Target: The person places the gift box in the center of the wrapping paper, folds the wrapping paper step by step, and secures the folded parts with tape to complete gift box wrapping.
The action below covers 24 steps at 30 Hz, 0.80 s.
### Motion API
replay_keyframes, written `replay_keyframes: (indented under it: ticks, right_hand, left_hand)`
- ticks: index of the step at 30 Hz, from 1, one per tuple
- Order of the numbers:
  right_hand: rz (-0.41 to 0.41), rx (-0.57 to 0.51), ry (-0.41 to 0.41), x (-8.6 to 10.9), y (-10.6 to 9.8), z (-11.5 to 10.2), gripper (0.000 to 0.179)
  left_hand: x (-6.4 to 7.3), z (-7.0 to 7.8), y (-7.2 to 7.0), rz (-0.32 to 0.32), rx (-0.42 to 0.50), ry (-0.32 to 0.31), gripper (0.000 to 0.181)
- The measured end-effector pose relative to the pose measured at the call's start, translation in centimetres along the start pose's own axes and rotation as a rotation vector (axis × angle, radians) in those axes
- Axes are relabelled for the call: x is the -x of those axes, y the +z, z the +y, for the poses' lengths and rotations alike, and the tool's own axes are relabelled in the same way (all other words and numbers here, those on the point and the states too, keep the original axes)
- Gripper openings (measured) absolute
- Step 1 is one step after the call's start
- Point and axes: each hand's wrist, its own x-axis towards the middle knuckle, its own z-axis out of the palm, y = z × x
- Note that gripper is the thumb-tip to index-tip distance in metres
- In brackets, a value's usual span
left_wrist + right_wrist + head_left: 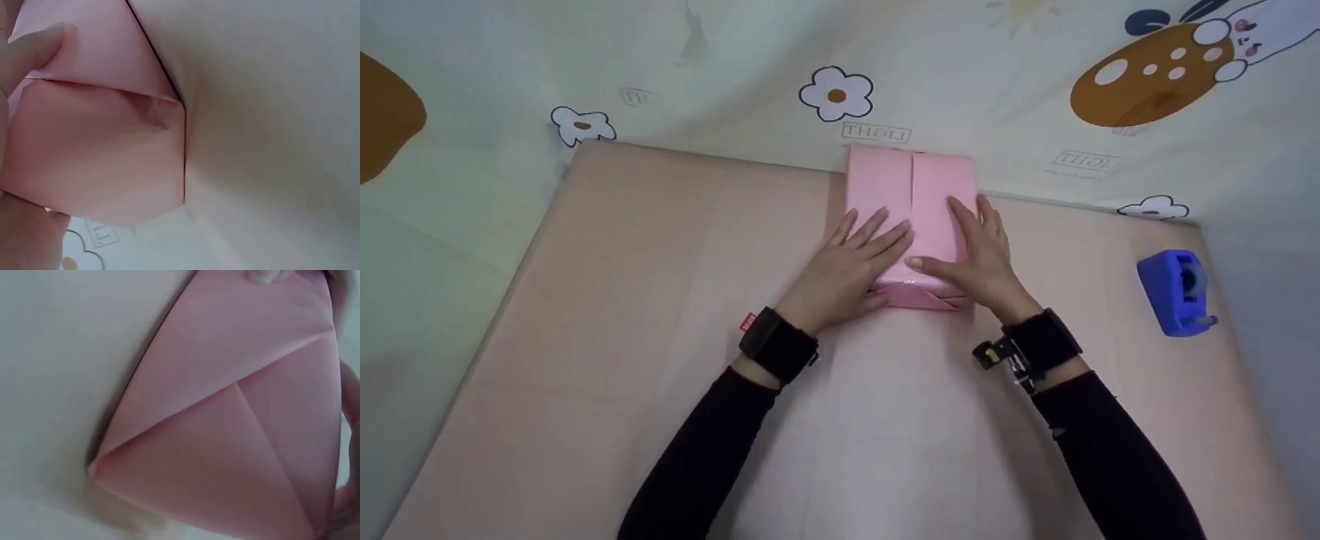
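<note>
A pink paper-wrapped box (877, 180) lies at the table's far edge, a seam running along its top. Straight, spread fingers of my left hand (840, 277) press on its top left, while that thumb touches the folded paper at the near end. My right hand (986, 266) rests over the right edge, thumb and index finger on top, other fingers along the side. Angled folds form a flap (197, 343) at the near end in the right wrist view. In the left wrist view, a small gap shows beneath the folded flap (101, 45).
A blue tape dispenser (1174, 292) stands at the right side of the pink-covered table (660, 285). Behind the far edge hangs a pale printed cloth (720, 82) with flowers and cartoon figures, close against the box. Black bands with devices are on both wrists.
</note>
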Motion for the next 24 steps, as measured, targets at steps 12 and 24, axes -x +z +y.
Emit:
replay_keyframes:
  ticks: [12, 24]
  right_hand:
    - [-0.036, -0.126, -0.007, 0.0, -0.1, 1.2, 0.096]
    - [-0.057, -0.464, 0.105, -1.9, -1.5, 4.1, 0.087]
  left_hand:
    - [0.0, 0.4, -0.2, -0.004, 0.153, -0.116, 0.059]
    - [0.5, 1.6, 0.7, 0.156, 0.787, -0.653, 0.092]
